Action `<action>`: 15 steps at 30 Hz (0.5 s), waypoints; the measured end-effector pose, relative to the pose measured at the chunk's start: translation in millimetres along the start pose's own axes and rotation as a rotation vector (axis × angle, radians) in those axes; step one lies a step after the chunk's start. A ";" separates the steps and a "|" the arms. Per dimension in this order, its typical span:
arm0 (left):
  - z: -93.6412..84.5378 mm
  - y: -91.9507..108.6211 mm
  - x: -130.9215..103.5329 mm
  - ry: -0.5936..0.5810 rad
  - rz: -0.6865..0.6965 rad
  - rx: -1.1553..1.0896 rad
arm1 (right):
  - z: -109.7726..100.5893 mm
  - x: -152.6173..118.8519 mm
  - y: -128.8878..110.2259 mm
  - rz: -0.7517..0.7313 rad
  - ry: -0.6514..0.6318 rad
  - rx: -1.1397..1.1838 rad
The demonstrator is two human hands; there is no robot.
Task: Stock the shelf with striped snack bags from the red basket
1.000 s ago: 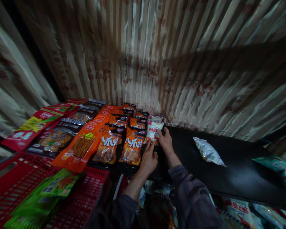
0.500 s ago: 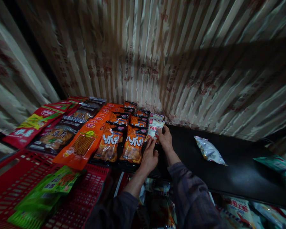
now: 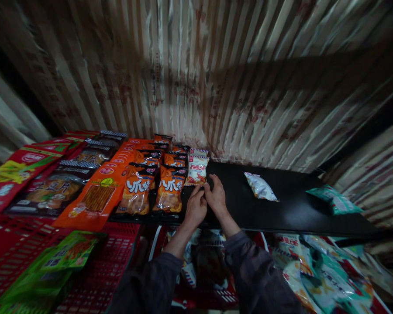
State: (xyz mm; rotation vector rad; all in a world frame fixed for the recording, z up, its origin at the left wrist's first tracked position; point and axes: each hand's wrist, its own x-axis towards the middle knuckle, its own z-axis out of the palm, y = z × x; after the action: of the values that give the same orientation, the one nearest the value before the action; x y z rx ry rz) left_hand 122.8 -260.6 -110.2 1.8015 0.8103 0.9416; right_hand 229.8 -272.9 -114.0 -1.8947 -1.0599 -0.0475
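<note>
A white snack bag (image 3: 197, 170) with red lettering lies on the black shelf, overlapping a matching bag behind it. My left hand (image 3: 195, 207) is at its lower edge, fingers stretched forward with the tips touching or very close to the bag. Beside its lower right corner is my right hand (image 3: 216, 197), open, fingers extended and holding nothing. Left of the white bag stand orange-and-black snack bags (image 3: 169, 192) in two rows. A lone white bag (image 3: 261, 187) lies apart on the shelf to the right.
Orange stick-snack packs (image 3: 100, 196), dark brown packs (image 3: 54, 194) and red packs (image 3: 22, 168) line the shelf's left. A teal bag (image 3: 337, 199) lies far right. Below are a red basket (image 3: 118, 253) with green packs (image 3: 52, 266) and containers of bags (image 3: 330, 279). Corrugated sheeting (image 3: 190, 78) rises behind.
My right hand has left the white bag's right side and drawn back to its lower corner. My left hand stays near the lower edge. The view has shifted to the right.
</note>
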 end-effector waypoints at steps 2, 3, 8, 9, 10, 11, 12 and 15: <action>3.5 2.7 -4.7 -0.029 -0.002 -0.013 | -23.1 -0.5 12.8 -0.053 0.029 -0.106; 5.5 4.4 -7.1 -0.045 -0.006 -0.018 | -37.8 2.9 20.7 -0.058 0.057 -0.184; 12.7 15.7 -13.6 -0.073 -0.024 -0.019 | -116.9 44.1 64.5 0.160 0.018 -0.593; 13.2 17.7 -13.3 -0.073 -0.030 -0.017 | -128.0 51.6 71.7 0.262 -0.033 -0.639; 13.3 19.2 -12.6 -0.071 -0.041 -0.017 | -135.9 56.7 77.5 0.366 -0.099 -0.663; 13.1 20.2 -11.5 -0.066 -0.058 -0.025 | -140.7 58.9 81.4 0.402 -0.135 -0.663; 12.5 20.5 -10.1 -0.058 -0.081 -0.040 | -142.5 57.7 83.1 0.418 -0.171 -0.662; 10.0 17.8 -5.6 -0.025 -0.187 -0.124 | -134.2 34.1 74.2 0.323 -0.245 -0.675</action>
State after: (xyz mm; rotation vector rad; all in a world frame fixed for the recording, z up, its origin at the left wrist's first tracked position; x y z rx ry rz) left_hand 131.0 -275.9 -98.1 1.5975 0.8695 0.8278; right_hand 352.0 -363.9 -75.7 -2.7231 -0.9492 0.0163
